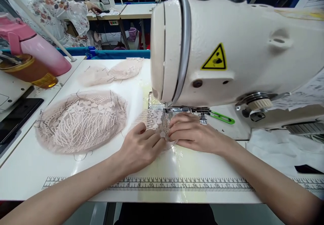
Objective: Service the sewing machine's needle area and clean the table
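A pale pink lace piece (155,119) lies under the needle area of a white sewing machine (202,49). My left hand (143,145) is closed, its curled fingers gripping the near left part of the lace. Close beside it, my right hand (191,132) has its fingers bent together on the lace's right edge, just below the metal presser foot (179,109). Its fingertips are partly hidden, and a ring shows on one finger. To the left lies a larger lace cup piece (83,122) with loose dark threads, and another pink piece (113,72) rests behind it.
Green thread snips (222,117) lie right of the presser foot. A printed ruler (152,184) runs along the table's front. At left are a pink bottle (43,49), an amber cup (30,69) and a phone (17,120). White cloth (273,150) lies right; a person (53,19) sits beyond.
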Tool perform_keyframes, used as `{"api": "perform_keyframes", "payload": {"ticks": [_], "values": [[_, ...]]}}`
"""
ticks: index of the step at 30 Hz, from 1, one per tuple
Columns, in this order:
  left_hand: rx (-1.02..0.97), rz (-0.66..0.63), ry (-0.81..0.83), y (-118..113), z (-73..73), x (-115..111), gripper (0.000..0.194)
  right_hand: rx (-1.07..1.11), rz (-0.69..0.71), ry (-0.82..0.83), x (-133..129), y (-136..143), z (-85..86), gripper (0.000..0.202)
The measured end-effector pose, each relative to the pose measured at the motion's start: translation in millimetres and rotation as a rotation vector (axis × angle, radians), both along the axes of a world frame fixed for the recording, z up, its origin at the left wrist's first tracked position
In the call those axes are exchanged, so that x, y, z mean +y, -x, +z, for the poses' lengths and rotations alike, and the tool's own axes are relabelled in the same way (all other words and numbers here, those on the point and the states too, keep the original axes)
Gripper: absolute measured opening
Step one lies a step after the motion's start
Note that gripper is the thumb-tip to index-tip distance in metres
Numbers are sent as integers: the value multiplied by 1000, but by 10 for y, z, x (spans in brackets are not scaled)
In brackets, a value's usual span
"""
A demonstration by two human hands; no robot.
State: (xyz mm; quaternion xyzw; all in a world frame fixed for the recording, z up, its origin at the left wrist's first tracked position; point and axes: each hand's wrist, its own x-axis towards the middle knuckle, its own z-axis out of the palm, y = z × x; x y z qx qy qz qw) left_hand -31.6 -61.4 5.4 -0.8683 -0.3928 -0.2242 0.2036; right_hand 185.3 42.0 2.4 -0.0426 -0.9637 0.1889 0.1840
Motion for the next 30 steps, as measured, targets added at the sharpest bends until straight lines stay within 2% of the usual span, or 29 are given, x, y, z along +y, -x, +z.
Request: {"api": "perform_keyframes", "payload": {"ticks": [4,6,12,18,30], "values": [[-32,-25,52,15,-17,17,9,-25,-11,39,-3,-33,-15,18],[-59,-38,109,20,-34,32,11,-24,-36,53,-26,-33,-33,20],[-93,-20,248,43,-85,37,12,74,-67,-36,-91,23,-83,21],[-101,6,261,28,-80,36,14,111,-67,-46,-101,49,-73,20],[-113,27,274,-4,-55,32,10,38,-127,-17,-99,15,-130,25]]}}
